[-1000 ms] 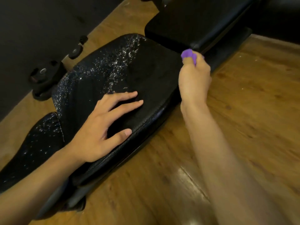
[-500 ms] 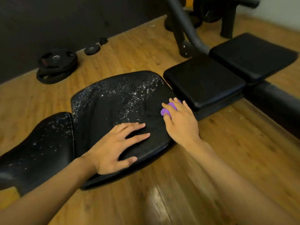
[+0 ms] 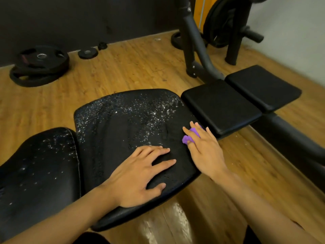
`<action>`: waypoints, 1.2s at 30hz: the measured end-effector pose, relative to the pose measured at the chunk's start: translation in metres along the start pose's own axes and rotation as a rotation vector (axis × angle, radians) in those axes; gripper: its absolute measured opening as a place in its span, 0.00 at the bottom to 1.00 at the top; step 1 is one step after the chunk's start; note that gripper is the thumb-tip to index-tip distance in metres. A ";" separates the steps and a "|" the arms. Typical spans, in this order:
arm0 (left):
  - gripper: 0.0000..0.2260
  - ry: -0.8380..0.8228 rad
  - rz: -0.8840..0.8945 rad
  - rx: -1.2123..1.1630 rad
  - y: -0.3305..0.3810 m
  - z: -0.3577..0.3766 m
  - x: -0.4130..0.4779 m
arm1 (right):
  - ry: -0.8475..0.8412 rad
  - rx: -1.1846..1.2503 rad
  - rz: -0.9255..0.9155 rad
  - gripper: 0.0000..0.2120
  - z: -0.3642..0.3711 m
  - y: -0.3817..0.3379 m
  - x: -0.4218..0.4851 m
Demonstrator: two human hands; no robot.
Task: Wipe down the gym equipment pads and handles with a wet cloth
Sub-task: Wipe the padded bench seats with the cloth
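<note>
My left hand and right hand were bare, forearms uncovered; dark clothing showed at the bottom edge.

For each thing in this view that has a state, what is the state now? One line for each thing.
middle pad: wet, droplets across its far half
left pad: sprinkled with droplets
near small pad: looks dry
far small pad: looks dry
purple cloth: bunched, pressed onto the middle pad
right hand: fingers straight, pressing the cloth
left hand: flat, fingers spread, rests on the middle pad
weight plates: stacked flat on the floor
</note>
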State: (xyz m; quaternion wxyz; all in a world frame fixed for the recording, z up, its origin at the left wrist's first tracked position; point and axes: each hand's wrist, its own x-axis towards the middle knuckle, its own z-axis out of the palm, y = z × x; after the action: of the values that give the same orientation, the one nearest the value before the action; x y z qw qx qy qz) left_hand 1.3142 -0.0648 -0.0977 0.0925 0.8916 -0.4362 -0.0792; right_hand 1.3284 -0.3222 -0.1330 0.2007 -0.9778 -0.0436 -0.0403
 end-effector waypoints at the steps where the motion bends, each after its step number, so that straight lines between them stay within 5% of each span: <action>1: 0.30 0.010 0.002 -0.001 0.001 0.000 0.000 | -0.004 -0.010 0.003 0.37 0.000 0.000 -0.002; 13: 0.29 0.047 0.029 -0.006 -0.007 -0.004 0.003 | 0.021 -0.021 0.014 0.28 0.001 -0.004 -0.008; 21: 0.27 -0.017 0.004 -0.014 -0.007 -0.005 0.003 | 0.054 0.349 0.020 0.25 -0.019 0.004 0.041; 28: 0.28 -0.059 -0.064 0.068 0.005 -0.012 0.005 | 0.377 0.627 -0.030 0.11 -0.055 0.004 0.076; 36: 0.29 0.072 -0.363 0.068 0.037 0.004 0.044 | 0.165 0.397 -0.143 0.20 -0.004 0.061 0.013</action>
State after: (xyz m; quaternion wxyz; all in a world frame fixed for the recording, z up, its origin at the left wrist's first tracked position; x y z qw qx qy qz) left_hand 1.3115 -0.1225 -0.0950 0.0621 0.9605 -0.2671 -0.0480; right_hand 1.3471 -0.3791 -0.1517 0.3888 -0.9070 -0.1033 -0.1250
